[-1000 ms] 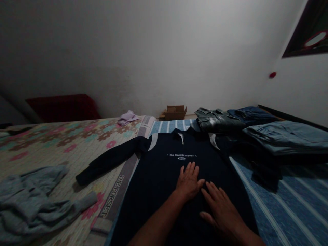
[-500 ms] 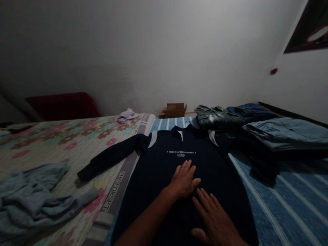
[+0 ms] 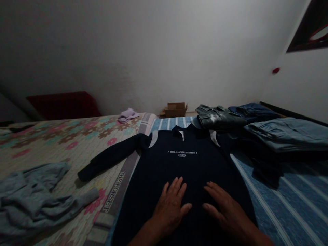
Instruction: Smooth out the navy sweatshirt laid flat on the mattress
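Observation:
A dark navy long-sleeved shirt (image 3: 184, 171) with a zip collar, pale shoulder panels and printed chest lettering lies spread front up. Its left-hand sleeve reaches out over the flowered cover; the other one lies bent on the blue striped cover. My left hand (image 3: 171, 201), fingers stretched, is over the lower front of the shirt. To its right, my right hand (image 3: 225, 205) is also open above the same cloth, thumb apart. Neither hand grips anything. Whether the palms press on the fabric I cannot tell.
A crumpled grey garment (image 3: 38, 198) lies at the left on the flowered cover (image 3: 84, 136). A lilac cloth (image 3: 128, 115) sits further back. Folded dark green clothing (image 3: 220, 116), blue jeans (image 3: 252, 111) and light blue trousers (image 3: 292, 133) are at the right. A cardboard box (image 3: 175, 109) stands by the wall.
My left hand has drawn back toward me and slightly left. My right hand has shifted right, so the gap between the hands is wider. The shirt lies the same.

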`<state>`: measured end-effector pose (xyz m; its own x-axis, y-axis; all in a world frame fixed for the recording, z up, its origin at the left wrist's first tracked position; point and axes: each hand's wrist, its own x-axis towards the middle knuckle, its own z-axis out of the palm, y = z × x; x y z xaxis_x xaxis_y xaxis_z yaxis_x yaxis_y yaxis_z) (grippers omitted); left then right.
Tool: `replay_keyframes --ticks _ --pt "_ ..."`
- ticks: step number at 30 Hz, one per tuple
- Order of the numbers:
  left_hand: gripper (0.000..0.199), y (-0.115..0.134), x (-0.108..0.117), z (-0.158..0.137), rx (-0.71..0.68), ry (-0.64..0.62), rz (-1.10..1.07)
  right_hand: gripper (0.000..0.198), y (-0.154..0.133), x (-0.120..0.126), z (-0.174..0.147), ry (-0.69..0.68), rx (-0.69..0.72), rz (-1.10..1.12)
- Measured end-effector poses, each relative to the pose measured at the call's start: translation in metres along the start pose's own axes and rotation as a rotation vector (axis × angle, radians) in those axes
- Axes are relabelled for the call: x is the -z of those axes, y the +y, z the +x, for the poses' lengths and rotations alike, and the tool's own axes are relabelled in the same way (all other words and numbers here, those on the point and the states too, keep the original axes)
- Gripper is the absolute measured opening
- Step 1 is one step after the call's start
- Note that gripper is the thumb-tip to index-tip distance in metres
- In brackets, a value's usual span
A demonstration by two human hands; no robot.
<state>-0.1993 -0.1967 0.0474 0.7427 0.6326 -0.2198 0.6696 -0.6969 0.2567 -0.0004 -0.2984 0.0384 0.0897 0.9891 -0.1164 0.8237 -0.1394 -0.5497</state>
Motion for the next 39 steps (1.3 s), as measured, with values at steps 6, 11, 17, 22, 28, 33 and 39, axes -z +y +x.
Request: replay_keyframes --ticks 6,11,17,22,28,33,39 --pt "0.062 0.018 0.012 -0.001 0.037 -0.046 -0.024 0.055 0.023 0.002 0.011 0.210 -0.002 -0.121" --pt "0.064 0.024 0.009 -0.004 0.067 -0.079 -0.025 0.062 0.034 -0.010 0.021 0.255 0.025 -0.286" --pt "0.063 0.016 0.000 -0.008 0.019 -0.026 -0.033 0.073 0.065 -0.023 0.027 0.232 -0.061 -0.362" --pt "0.059 0.004 0.000 -0.017 0.032 0.082 -0.027 0.068 0.065 -0.015 0.023 0.221 -0.068 -0.283" --pt "0.058 -0.019 -0.013 -0.032 0.139 0.168 0.079 0.055 0.069 -0.009 0.016 0.355 -0.059 -0.217" --pt "0.057 -0.026 -0.016 -0.033 0.173 0.154 0.117 0.050 0.081 -0.009 0.012 0.385 -0.030 -0.213" --pt "0.056 -0.011 -0.010 -0.031 0.140 0.167 0.089 0.051 0.093 0.008 0.015 0.496 -0.084 -0.096"
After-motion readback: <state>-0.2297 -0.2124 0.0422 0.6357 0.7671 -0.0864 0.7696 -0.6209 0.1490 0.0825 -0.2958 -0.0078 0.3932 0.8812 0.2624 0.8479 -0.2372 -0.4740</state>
